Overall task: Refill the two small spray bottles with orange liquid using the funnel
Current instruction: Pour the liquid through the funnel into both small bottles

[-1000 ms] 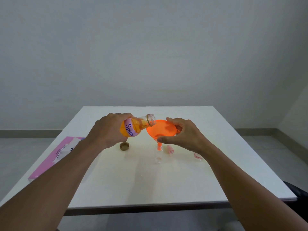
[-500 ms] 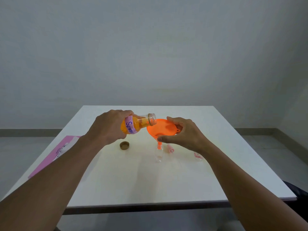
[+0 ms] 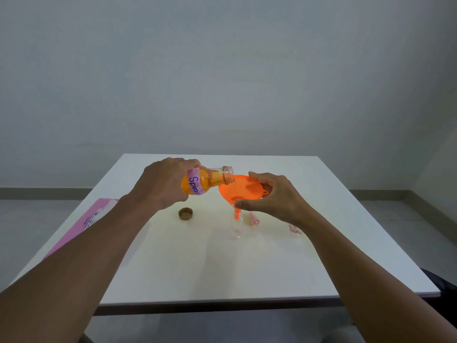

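Gripping bottle (image 3: 207,180) and funnel (image 3: 241,188), hands closed.

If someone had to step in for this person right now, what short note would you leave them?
Left hand: holds the open orange-liquid bottle, tilted, mouth at the funnel's rim.
Right hand: steadies the orange funnel, whose spout sits in a clear small spray bottle standing on the table.
The bottle's cap lies left of it; a pink spray top lies just right.
The second small bottle stands further right, by the right wrist.
Done: both opened, it seems. Left: fill both, recap.
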